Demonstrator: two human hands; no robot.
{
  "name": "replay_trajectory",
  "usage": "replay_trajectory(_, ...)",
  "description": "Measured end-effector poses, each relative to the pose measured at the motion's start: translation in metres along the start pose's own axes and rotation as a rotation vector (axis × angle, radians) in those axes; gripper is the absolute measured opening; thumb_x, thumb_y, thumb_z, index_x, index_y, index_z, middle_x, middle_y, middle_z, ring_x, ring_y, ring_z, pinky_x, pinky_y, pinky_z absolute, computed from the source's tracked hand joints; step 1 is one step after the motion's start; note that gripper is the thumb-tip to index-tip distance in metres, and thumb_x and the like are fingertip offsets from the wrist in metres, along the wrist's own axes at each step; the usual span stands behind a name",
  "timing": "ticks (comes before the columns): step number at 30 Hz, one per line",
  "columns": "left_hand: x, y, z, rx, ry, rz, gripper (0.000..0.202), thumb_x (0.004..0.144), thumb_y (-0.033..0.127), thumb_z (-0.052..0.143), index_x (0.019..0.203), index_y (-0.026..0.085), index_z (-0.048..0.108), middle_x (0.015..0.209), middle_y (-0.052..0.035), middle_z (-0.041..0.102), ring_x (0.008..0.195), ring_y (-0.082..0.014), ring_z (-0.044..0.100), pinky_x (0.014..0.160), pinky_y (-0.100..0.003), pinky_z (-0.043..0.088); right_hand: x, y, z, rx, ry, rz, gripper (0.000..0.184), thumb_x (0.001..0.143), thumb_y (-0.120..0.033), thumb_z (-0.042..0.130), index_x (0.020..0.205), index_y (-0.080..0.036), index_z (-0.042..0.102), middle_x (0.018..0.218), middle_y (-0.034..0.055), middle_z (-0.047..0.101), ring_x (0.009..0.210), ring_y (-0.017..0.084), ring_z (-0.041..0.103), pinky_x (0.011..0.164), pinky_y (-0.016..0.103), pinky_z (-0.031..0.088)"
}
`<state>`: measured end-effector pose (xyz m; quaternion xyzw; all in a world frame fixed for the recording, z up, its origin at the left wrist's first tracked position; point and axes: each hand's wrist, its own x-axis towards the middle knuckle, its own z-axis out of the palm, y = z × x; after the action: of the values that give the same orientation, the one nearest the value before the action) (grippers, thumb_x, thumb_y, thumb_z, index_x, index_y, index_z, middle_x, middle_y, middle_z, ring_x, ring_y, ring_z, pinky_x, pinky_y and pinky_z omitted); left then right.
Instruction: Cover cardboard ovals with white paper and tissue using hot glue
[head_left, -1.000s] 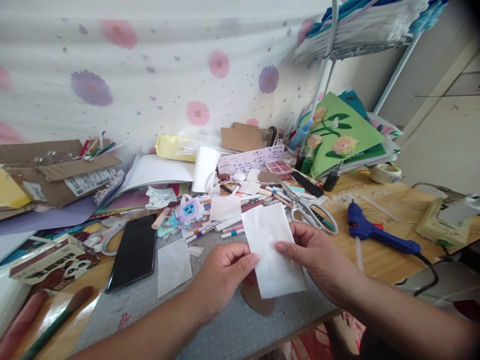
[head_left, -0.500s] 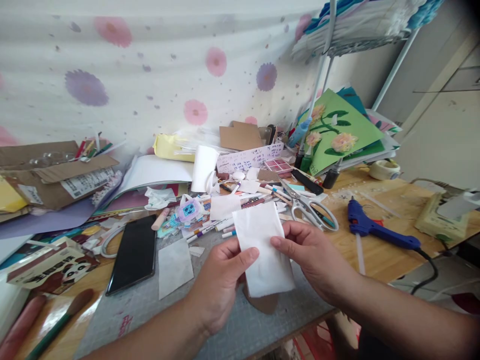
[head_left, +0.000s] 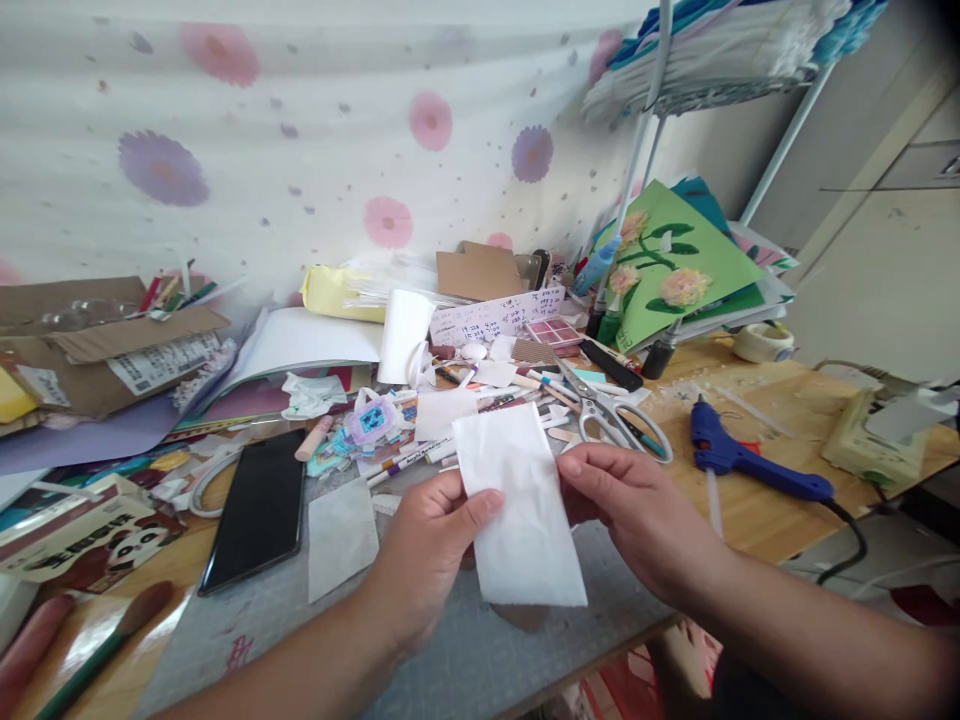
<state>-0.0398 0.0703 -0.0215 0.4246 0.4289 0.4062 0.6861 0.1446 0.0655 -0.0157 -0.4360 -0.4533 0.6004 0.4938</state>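
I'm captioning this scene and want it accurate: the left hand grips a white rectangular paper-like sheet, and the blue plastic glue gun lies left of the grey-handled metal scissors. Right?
Not quite: in the head view, the blue plastic glue gun lies right of the grey-handled metal scissors. The left hand does grip the white rectangular paper-like sheet.

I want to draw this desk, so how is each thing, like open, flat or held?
White paper: held up
Left hand: pinching the paper
Right hand: at the paper's right edge
Phone: flat, screen dark
Scissors: lying down
Glue gun: lying on its side
Cardboard box: open
White roll: leaning slightly
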Motion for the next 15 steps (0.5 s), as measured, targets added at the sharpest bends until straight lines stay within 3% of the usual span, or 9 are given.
replay_trajectory(6, 0.0, 0.001, -0.003, 0.147, -0.004, 0.058, 0.029, 0.076, 0.036, 0.068, 0.096, 0.015, 0.069, 0.079, -0.0046, 0.07, 0.07, -0.0177, 0.06, 0.061, -0.026, 0.045, -0.003, -0.008, 0.0, -0.163, -0.009, 0.046, 0.027, 0.063, -0.039, 0.075, 0.061, -0.017, 0.06, 0.055, -0.0044, 0.055, 0.051, 0.009, 0.049, 0.05, 0.022, 0.041)
replay_trajectory(15, -0.002, 0.005, 0.0, 0.287, 0.022, 0.099, 0.027, 0.076, 0.037, 0.067, 0.09, 0.015, 0.07, 0.079, -0.0056, 0.07, 0.071, -0.0206, 0.06, 0.061, -0.028, 0.045, -0.009, -0.011, 0.0, -0.237, 0.015, 0.056, 0.028, 0.063, -0.045, 0.073, 0.061, -0.019, 0.063, 0.054, -0.0021, 0.057, 0.051, 0.012, 0.05, 0.049, 0.025, 0.041)
